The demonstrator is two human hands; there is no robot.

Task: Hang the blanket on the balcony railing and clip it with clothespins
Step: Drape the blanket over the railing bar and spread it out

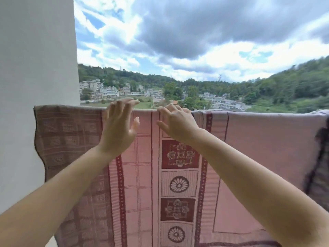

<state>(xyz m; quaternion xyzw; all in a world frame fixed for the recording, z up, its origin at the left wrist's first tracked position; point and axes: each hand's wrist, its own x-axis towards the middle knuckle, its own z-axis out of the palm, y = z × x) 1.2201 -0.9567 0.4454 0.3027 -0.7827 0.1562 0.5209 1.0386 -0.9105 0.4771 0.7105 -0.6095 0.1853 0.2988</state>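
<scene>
A pink and dark red patterned blanket (142,175) hangs draped over the balcony railing, which it hides completely along the top edge. My left hand (119,125) is raised in front of the blanket's top fold, fingers spread and holding nothing. My right hand (175,122) rests with curved fingers on the top fold beside it; I cannot make out anything held in it. No clothespins show anywhere.
A white wall (35,68) stands on the left, close to the blanket's left edge. A dark blurred shape (318,157) hangs at the far right of the blanket. Beyond the railing lie houses, green hills and a cloudy sky.
</scene>
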